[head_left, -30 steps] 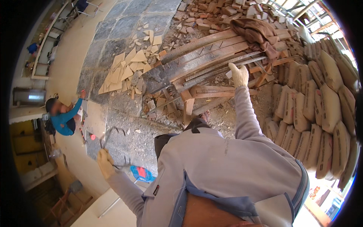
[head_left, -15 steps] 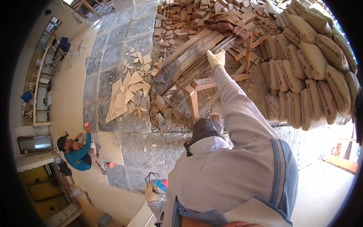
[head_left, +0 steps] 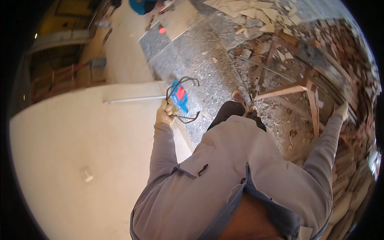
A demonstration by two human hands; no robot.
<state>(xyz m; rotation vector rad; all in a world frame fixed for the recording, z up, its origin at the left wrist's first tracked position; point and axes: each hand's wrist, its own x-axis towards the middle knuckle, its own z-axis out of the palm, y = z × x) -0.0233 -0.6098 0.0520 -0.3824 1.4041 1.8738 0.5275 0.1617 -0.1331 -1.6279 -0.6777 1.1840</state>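
Head view: blue power tool (head_left: pixel 179 97) sits in left hand (head_left: pixel 165 113), apparently gripped.

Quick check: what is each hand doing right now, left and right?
Left hand: closed, holding a blue and red power tool with its black cord.
Right hand: on the stacked wood; grip cannot be told.

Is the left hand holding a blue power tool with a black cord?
Yes, the gloved left hand grips a blue power tool with its black cord looped around it.
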